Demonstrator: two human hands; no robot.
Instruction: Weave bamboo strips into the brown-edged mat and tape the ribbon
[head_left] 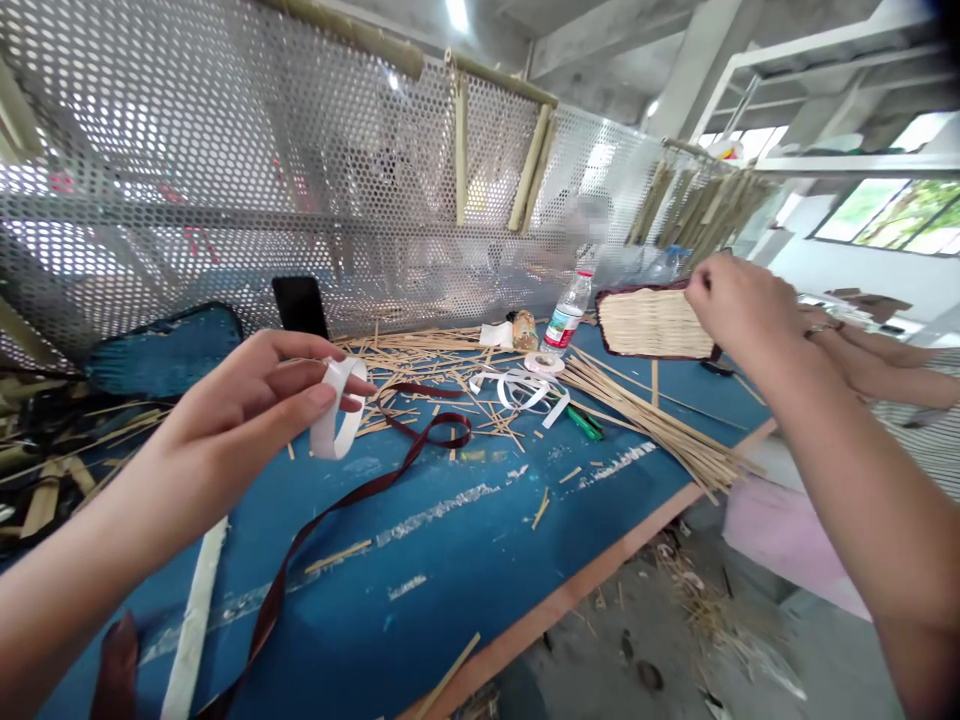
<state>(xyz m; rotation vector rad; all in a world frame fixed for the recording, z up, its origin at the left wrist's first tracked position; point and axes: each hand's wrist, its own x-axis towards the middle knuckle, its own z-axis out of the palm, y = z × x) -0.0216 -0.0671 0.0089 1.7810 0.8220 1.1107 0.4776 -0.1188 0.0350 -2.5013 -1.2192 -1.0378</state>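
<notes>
My left hand (262,395) pinches a white roll of tape (339,410) between thumb and fingers, above the table's left side. My right hand (746,300) is raised at the right with its fingers curled closed. What those fingers hold, if anything, is hidden. Just beside and behind them is a pale woven panel (651,322) with a dark brown edging; I cannot tell whether the hand touches it. A long dark brown ribbon (337,505) snakes over the blue table (465,560) below my left hand. Loops of white strip (525,392) lie mid-table by another tape roll (544,364).
Thin bamboo strips (645,410) are spread across the table and overhang its right edge. A water bottle (568,315), a green-handled tool (585,422) and a black phone (300,305) sit farther back. A perforated metal screen (360,180) stands behind. Another person's arm (862,365) shows at right.
</notes>
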